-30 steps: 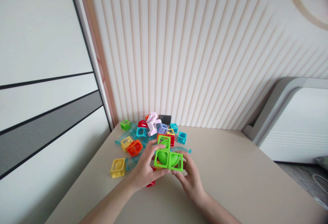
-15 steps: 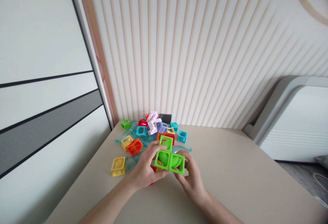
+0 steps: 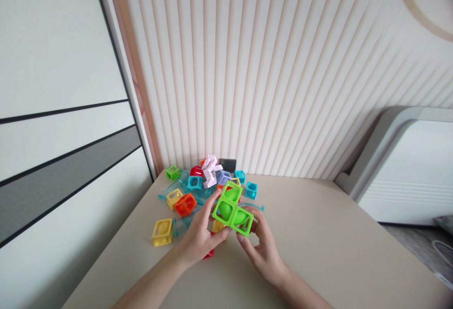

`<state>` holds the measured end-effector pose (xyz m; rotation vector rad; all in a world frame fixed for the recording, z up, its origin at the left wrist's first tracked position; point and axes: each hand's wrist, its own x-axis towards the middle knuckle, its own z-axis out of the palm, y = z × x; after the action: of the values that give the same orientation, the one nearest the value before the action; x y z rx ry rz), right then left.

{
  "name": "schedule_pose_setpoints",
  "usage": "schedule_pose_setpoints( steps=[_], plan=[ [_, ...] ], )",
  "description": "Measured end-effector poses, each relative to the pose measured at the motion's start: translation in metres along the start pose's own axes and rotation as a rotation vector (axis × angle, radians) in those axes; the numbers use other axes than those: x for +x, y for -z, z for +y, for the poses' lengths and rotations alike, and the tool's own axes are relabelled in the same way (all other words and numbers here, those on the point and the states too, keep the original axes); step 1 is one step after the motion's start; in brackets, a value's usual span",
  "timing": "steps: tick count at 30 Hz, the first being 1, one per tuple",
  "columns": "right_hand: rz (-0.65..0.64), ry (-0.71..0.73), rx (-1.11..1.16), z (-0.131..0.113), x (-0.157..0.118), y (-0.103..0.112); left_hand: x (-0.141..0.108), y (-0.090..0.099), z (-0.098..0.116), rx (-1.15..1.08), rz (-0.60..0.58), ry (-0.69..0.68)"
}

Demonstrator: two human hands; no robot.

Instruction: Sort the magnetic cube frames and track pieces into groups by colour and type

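Above the table, both my hands hold an L-shaped piece of three joined green marble run blocks (image 3: 228, 209). My left hand (image 3: 200, 233) grips its left side, with the thumb underneath. At the lower right block, my right hand (image 3: 262, 243) closes thumb and fingers on the edge. Curved green channels show inside the open frames. Under my left hand, a yellow block (image 3: 218, 226) and a red block (image 3: 209, 254) are partly hidden.
Beyond my hands lie loose blocks: orange (image 3: 185, 204), yellow (image 3: 163, 232), blue (image 3: 251, 190) and green (image 3: 172, 173). Clear blue track pieces (image 3: 182, 224) lie among them. A pale pink piece (image 3: 210, 172) and a black box (image 3: 228, 164) are near the ribbed wall (image 3: 240, 73).
The green blocks have been tilted clockwise and raised slightly in my hands. My left fingers have shifted from over the upper block to its left side.
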<state>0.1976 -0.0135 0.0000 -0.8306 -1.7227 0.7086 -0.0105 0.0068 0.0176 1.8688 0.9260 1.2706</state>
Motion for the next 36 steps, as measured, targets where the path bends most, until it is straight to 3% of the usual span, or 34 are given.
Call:
schedule_pose_setpoints(
  steps=[4,14,23,27,32,36],
  plan=[
    [0.036,0.04,-0.004,0.004,-0.001,-0.001,0.004,-0.002,0.003,-0.227,0.0,0.05],
    [0.074,0.168,-0.127,0.018,-0.005,-0.001,0.004,-0.001,-0.005,-0.17,0.006,0.005],
    [0.072,0.277,-0.239,0.004,-0.003,-0.003,0.0,0.001,-0.012,-0.321,-0.025,-0.059],
    [0.044,0.305,-0.278,0.009,-0.006,-0.004,-0.001,0.001,0.0,-0.478,-0.073,0.033],
    [0.026,0.288,-0.338,0.018,-0.01,-0.004,0.003,0.002,0.014,-0.495,-0.147,0.189],
    [0.037,0.285,-0.379,0.014,-0.008,-0.002,0.005,0.002,0.016,-0.502,-0.138,0.204]
  ],
)
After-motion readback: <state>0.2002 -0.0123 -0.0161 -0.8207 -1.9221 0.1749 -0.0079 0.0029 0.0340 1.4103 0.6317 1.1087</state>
